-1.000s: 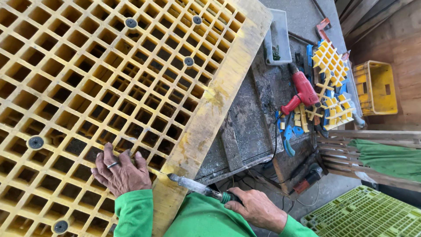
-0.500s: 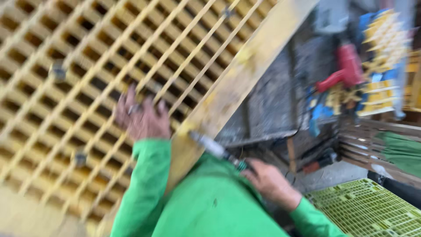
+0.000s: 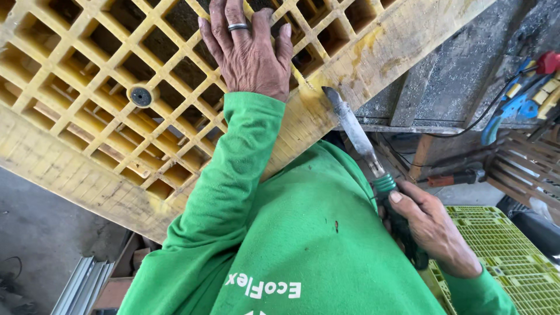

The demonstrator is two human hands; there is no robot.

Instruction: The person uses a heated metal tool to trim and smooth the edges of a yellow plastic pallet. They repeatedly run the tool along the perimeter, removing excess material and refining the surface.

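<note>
My left hand point(image 3: 248, 49), with a ring on one finger, lies flat with spread fingers on a large yellow plastic grid pallet point(image 3: 87, 116) near its solid edge. My right hand point(image 3: 429, 224) grips the dark green handle of a flat-bladed metal tool point(image 3: 356, 131). The blade's tip rests against the pallet's worn yellow edge point(image 3: 373, 52). Both arms are in bright green sleeves, and my green shirt fills the lower middle of the view.
A grey workbench point(image 3: 461, 76) supports the pallet at upper right, with blue and red tools point(image 3: 525, 87) and a black cable on it. A light green plastic crate point(image 3: 501, 251) lies at lower right. Metal strips point(image 3: 81, 286) lie on the concrete floor at lower left.
The view has dropped and moved closer. My left hand stays flat on the grid. The blade tip now touches the pallet's edge further up than before.
</note>
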